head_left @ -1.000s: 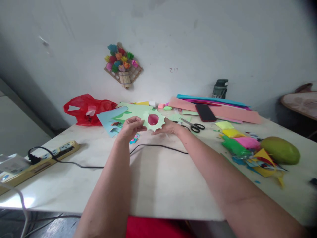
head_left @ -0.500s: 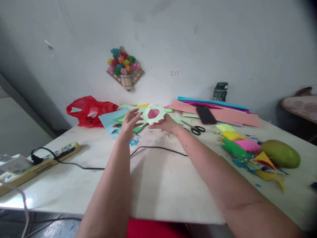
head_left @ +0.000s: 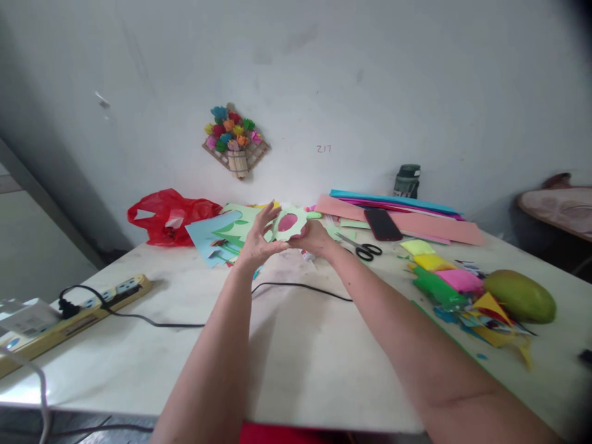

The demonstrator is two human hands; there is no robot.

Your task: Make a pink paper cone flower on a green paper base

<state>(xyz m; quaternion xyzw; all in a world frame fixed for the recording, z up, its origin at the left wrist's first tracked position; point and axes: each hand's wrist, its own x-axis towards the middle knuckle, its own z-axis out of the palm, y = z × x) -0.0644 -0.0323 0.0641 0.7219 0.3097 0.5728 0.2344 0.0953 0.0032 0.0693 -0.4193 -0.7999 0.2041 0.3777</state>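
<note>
Both of my hands meet over the far middle of the white table [head_left: 296, 345]. Between them stands a pale green paper cut-out [head_left: 290, 223] with a scalloped edge and a pink oval in its middle. My right hand [head_left: 314, 237] grips the cut-out at its lower right edge. My left hand [head_left: 259, 237] touches its left edge with the fingers stretched upward and apart. Behind the hands lie light blue and green paper sheets [head_left: 217, 231].
Black scissors [head_left: 363, 246] and a dark phone [head_left: 382, 223] lie right of the hands by stacked coloured sheets [head_left: 416, 213]. Paper scraps [head_left: 457, 287] and a green mango [head_left: 520, 296] sit at the right. A power strip [head_left: 87, 305], its black cable [head_left: 296, 287] and a red bag [head_left: 171, 216] are at the left.
The cut-out has been lifted and tilted more upright. My left hand let go its pinch and opened its fingers along the left edge. The camera tilted up a little.
</note>
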